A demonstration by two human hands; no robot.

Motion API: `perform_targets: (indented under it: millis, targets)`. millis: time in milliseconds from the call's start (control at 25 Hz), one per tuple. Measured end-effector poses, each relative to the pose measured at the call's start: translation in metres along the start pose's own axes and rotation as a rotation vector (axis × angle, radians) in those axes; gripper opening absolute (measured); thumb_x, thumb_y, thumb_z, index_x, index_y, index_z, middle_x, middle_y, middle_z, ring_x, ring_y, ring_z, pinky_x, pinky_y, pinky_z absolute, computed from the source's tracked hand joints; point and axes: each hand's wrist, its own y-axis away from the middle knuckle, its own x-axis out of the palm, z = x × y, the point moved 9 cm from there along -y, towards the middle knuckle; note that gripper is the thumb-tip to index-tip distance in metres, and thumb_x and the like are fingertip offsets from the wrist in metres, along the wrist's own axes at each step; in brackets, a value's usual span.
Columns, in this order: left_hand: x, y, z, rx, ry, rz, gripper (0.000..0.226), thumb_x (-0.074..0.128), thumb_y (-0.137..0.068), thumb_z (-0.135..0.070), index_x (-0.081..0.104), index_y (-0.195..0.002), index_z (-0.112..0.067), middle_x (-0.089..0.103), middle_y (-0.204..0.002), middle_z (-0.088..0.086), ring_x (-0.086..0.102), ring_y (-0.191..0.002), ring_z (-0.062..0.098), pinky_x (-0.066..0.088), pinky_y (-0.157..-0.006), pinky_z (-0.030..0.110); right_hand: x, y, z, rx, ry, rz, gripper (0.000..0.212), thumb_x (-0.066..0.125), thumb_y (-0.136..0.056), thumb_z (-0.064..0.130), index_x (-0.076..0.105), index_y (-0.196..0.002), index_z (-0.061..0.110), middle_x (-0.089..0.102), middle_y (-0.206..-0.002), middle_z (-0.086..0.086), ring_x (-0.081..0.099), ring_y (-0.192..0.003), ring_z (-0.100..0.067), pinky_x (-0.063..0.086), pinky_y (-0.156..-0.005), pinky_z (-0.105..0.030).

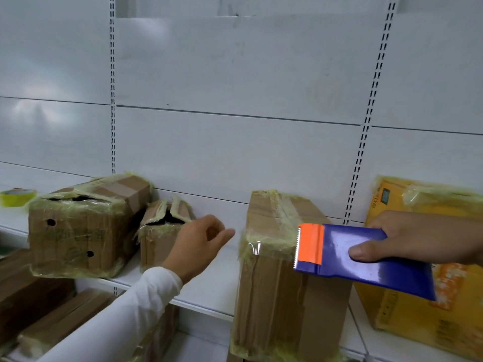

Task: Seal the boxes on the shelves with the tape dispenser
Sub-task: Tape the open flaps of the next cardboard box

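Observation:
My right hand grips a blue tape dispenser with an orange serrated head, held in front of the top right corner of a tall taped cardboard box. My left hand, in a white sleeve, hovers with loosely curled fingers between that box and a small torn-open box. It holds nothing. A larger taped box with two holes in its front lies at the left of the white shelf.
A yellow box stands at the right behind the dispenser. A roll of yellowish tape sits on the shelf at the far left. More brown cartons lie on the lower shelf. White slotted back panels rise behind.

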Motion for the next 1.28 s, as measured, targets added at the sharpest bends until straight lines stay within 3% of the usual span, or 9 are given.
perform_targets:
  millis: [120, 200, 360, 560, 760, 840, 960, 1080, 1280]
  targets:
    - [0.021, 0.0, -0.05, 0.348, -0.017, 0.114, 0.055, 0.053, -0.088, -0.052, 0.049, -0.135, -0.023, 0.05, -0.136, -0.009, 0.044, -0.125, 0.0, 0.035, -0.106, 0.019, 0.003, 0.001, 0.004, -0.02, -0.004, -0.001, 0.051, 0.064, -0.067, 0.079, 0.07, -0.072, 0.029, 0.074, -0.074, -0.003, 0.066, -0.059, -0.011, 0.043, -0.054, -0.016]
    - [0.053, 0.003, -0.068, 0.433, -0.052, 0.297, 0.059, 0.053, -0.09, -0.048, 0.042, -0.141, -0.021, 0.036, -0.148, -0.008, 0.03, -0.138, 0.002, 0.023, -0.115, 0.021, 0.003, 0.001, 0.005, -0.021, -0.005, -0.006, 0.055, 0.064, -0.067, 0.079, 0.069, -0.072, 0.024, 0.074, -0.076, -0.007, 0.066, -0.06, -0.012, 0.043, -0.055, -0.017]
    - [0.065, 0.003, -0.062, 0.392, 0.12, 0.227, 0.042, 0.066, -0.085, -0.035, 0.063, -0.121, -0.014, 0.061, -0.126, -0.004, 0.05, -0.122, 0.006, 0.036, -0.109, 0.04, 0.009, 0.004, 0.004, -0.027, -0.029, -0.002, 0.046, 0.064, -0.07, 0.075, 0.067, -0.068, 0.029, 0.073, -0.073, -0.001, 0.064, -0.057, -0.009, 0.042, -0.054, -0.015]
    - [0.066, 0.001, -0.061, 0.422, 0.183, 0.237, 0.036, 0.065, -0.084, -0.031, 0.068, -0.115, -0.012, 0.066, -0.119, -0.004, 0.052, -0.121, 0.008, 0.033, -0.11, 0.048, 0.018, 0.008, -0.001, -0.018, -0.075, -0.005, 0.054, 0.065, -0.072, 0.071, 0.068, -0.084, 0.018, 0.074, -0.081, -0.006, 0.064, -0.062, -0.011, 0.043, -0.056, -0.018]
    - [0.049, -0.003, -0.051, 0.399, 0.218, 0.273, 0.025, 0.066, -0.084, -0.029, 0.069, -0.109, -0.031, 0.068, -0.111, -0.019, 0.058, -0.113, 0.004, 0.028, -0.104, 0.011, 0.019, 0.014, -0.002, -0.072, -0.029, 0.004, 0.063, 0.064, -0.075, 0.07, 0.065, -0.092, 0.01, 0.073, -0.089, -0.012, 0.064, -0.07, -0.017, 0.044, -0.066, -0.03]
    - [0.043, -0.005, -0.047, 0.406, 0.221, 0.281, 0.027, 0.065, -0.085, -0.032, 0.066, -0.112, -0.035, 0.066, -0.114, -0.023, 0.057, -0.115, 0.003, 0.026, -0.104, 0.007, 0.009, 0.026, -0.017, -0.056, -0.036, -0.014, 0.065, 0.065, -0.073, 0.074, 0.065, -0.089, 0.011, 0.073, -0.086, -0.012, 0.066, -0.07, -0.022, 0.044, -0.066, -0.031]
    - [0.05, -0.004, -0.051, 0.429, 0.209, 0.322, 0.025, 0.065, -0.086, -0.032, 0.068, -0.111, -0.029, 0.067, -0.114, -0.017, 0.058, -0.114, 0.006, 0.03, -0.108, 0.017, 0.0, 0.035, -0.048, 0.025, -0.06, -0.017, 0.072, 0.067, -0.071, 0.075, 0.067, -0.097, 0.008, 0.074, -0.091, -0.016, 0.069, -0.084, -0.041, 0.047, -0.071, -0.036]
    - [0.054, -0.004, -0.051, 0.394, 0.216, 0.298, 0.028, 0.069, -0.084, -0.031, 0.072, -0.109, -0.019, 0.068, -0.112, -0.013, 0.061, -0.109, 0.005, 0.045, -0.1, 0.03, 0.003, 0.028, -0.058, 0.007, -0.102, -0.047, 0.063, 0.069, -0.068, 0.072, 0.071, -0.09, 0.013, 0.075, -0.088, -0.012, 0.071, -0.078, -0.03, 0.049, -0.069, -0.032]
    - [0.052, -0.012, -0.066, 0.367, 0.098, 0.436, 0.04, 0.072, -0.078, -0.042, 0.07, -0.107, -0.015, 0.069, -0.106, -0.007, 0.063, -0.102, 0.008, 0.049, -0.093, 0.037, 0.008, 0.022, -0.065, 0.025, -0.167, -0.088, 0.063, 0.07, -0.067, 0.067, 0.068, -0.097, 0.011, 0.076, -0.088, -0.006, 0.073, -0.079, -0.021, 0.052, -0.066, -0.023]
